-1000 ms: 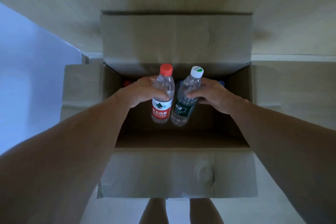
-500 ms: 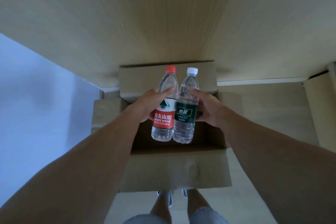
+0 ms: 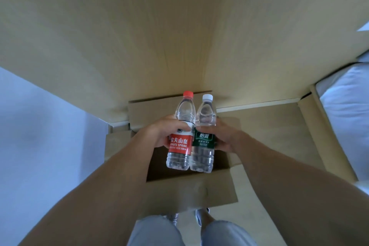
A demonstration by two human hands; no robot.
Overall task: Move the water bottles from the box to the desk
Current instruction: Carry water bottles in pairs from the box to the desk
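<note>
While the left hand [image 3: 162, 132] curls round the red-label bottle [image 3: 180, 136], the right hand [image 3: 224, 136] grips the green-label bottle [image 3: 203, 138]; both bottles stand upright, touching side by side, above the open cardboard box [image 3: 191, 191], whose inside is too dark to read.

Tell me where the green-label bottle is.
In the head view the green-label bottle is centre frame, held by the right hand above the open box, touching the red-label bottle.
</note>
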